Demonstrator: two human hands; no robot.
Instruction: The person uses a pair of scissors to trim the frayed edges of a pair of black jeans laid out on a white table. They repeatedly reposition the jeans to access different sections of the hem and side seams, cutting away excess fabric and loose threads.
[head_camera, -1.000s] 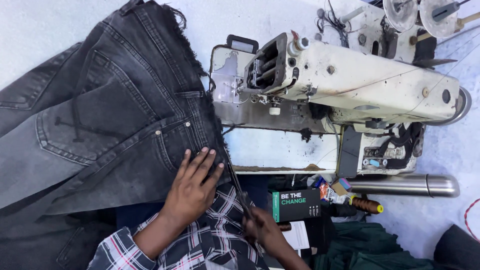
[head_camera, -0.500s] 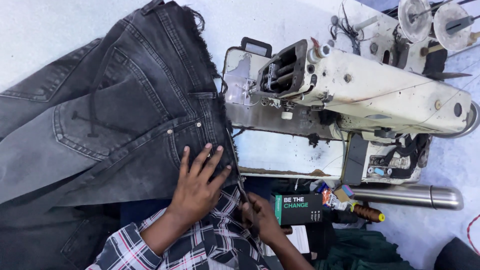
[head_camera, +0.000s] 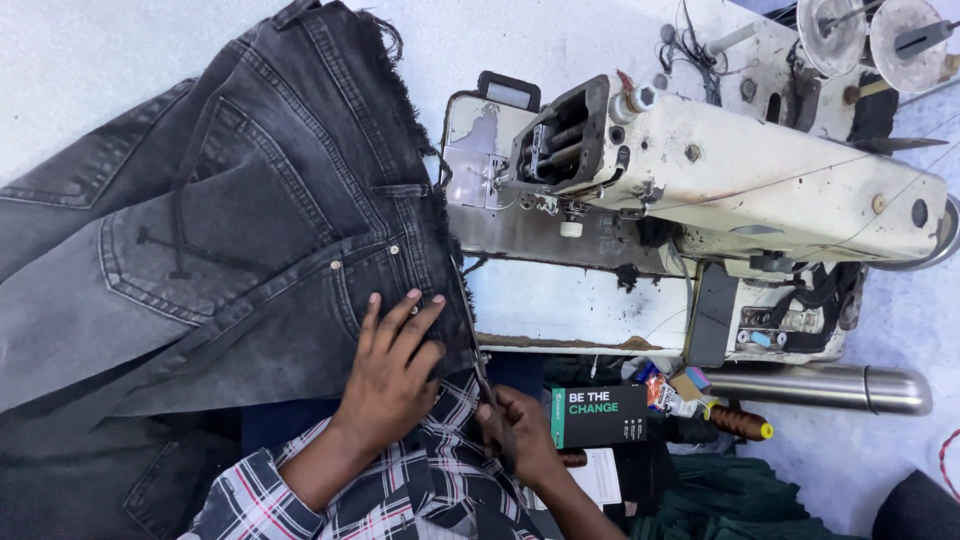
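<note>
A pair of dark grey jeans (head_camera: 230, 250) lay spread over the left half of the pale desk (head_camera: 80, 60), the frayed raw edge running down its middle toward the near edge. The left hand (head_camera: 395, 365) lay flat on the denim close to the near edge, fingers spread wide and pressing the cloth down, gripping nothing. Just right of it, the right hand (head_camera: 520, 435) was closed around the handles of a pair of scissors (head_camera: 478, 350), whose thin dark blades lay along the frayed edge of the jeans, pointing away from the person. Both forearms came up from the near edge, the left in a plaid sleeve (head_camera: 400, 495).

A worn cream sewing machine (head_camera: 730, 190) stood on the right half of the desk, its head end just beside the frayed denim. Along the near right edge lay a steel flask (head_camera: 830, 390) on its side, a small dark box with a green end (head_camera: 598, 415), and a spool of brown thread (head_camera: 740, 422). Thread stands (head_camera: 870, 35) rose at the far right corner.
</note>
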